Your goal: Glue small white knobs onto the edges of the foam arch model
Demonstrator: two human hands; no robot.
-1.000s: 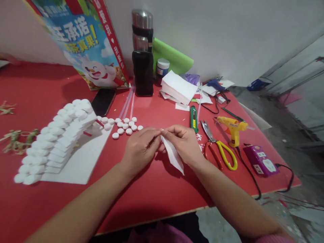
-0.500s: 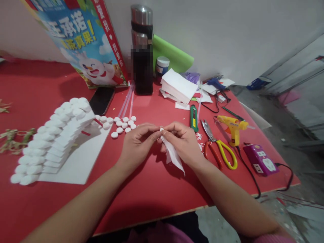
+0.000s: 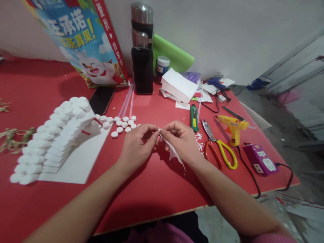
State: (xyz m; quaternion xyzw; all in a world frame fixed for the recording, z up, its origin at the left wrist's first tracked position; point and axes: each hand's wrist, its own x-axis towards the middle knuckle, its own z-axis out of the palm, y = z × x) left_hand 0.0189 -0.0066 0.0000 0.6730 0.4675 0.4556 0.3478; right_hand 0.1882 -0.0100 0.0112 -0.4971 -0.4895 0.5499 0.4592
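Observation:
Both hands meet over the middle of the red table, fingertips together. A thin white paper strip [image 3: 174, 154] runs from the pinch of my right hand [image 3: 178, 139] and hangs down toward the table. My left hand [image 3: 139, 141] pinches the strip's upper end, where a small white bit shows between the fingertips. Small round white discs [image 3: 124, 125] lie just beyond my left hand. To the left, rows of white discs [image 3: 42, 136] and overlapping white paper tabs [image 3: 60, 145] rest on a white board [image 3: 83, 158].
Right of my hands lie pliers [image 3: 212, 138] with red and yellow handles, a green utility knife [image 3: 193, 118], a yellow glue gun [image 3: 233, 126] and a purple power socket [image 3: 262, 160]. Behind stand a black phone [image 3: 142, 71], a steel flask [image 3: 142, 20] and a paper stack [image 3: 179, 84].
The fingers have shifted slightly at the pinch, and the paper strip's hanging part looks narrower and more twisted. Everything else on the table stays put.

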